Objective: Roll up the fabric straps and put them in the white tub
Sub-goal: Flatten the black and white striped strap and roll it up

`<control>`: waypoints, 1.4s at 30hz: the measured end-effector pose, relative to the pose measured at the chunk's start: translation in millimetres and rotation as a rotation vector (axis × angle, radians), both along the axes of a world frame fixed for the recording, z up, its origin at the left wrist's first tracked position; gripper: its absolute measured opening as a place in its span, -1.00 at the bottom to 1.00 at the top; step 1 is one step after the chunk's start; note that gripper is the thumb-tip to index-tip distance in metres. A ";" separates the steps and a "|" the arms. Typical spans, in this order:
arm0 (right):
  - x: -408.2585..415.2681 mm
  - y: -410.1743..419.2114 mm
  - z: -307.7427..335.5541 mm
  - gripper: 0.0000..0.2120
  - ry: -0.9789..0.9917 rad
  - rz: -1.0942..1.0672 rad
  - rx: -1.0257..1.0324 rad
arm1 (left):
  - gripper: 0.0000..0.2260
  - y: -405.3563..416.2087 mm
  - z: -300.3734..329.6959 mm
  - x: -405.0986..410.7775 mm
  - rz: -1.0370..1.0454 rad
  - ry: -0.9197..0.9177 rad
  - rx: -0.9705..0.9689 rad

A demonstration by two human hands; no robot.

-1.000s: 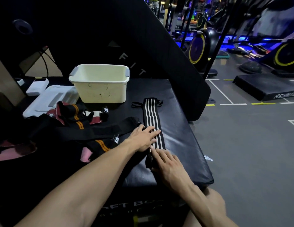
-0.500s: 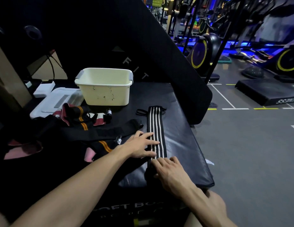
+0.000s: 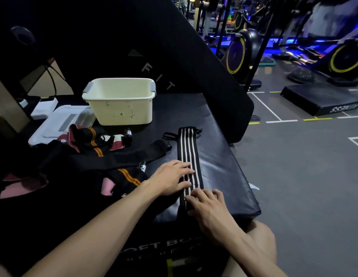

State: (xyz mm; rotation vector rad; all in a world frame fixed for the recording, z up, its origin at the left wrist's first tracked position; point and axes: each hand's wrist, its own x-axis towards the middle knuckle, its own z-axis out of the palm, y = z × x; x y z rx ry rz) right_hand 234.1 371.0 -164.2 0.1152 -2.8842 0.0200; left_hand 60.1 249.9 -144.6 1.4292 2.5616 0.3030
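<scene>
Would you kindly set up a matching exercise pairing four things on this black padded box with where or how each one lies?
Things:
1. cream-white plastic tub
2. black fabric strap with white stripes
3. left hand
4. black straps with orange stripes

Places or states:
A. fingers laid flat across the striped strap's middle
B. stretched out flat, running away from the person
C. tangled in a heap left of the striped strap
D. upright at the far end of the pad, nothing visible inside

Pairs: 1-D, 2-B, 3-A, 4-C
</scene>
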 end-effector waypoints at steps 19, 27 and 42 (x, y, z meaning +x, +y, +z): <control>-36.0 -0.4 13.3 -0.73 -0.035 -0.166 -0.048 | -0.64 17.1 -4.8 -38.3 0.182 -0.182 0.134; -57.8 -0.8 28.7 -0.63 -0.116 -0.176 -0.013 | -0.62 8.7 -14.5 -36.9 0.217 -0.273 0.210; -58.1 4.3 17.4 -0.78 0.267 -0.068 -0.035 | -0.54 3.5 -24.0 -43.0 0.189 -0.295 0.249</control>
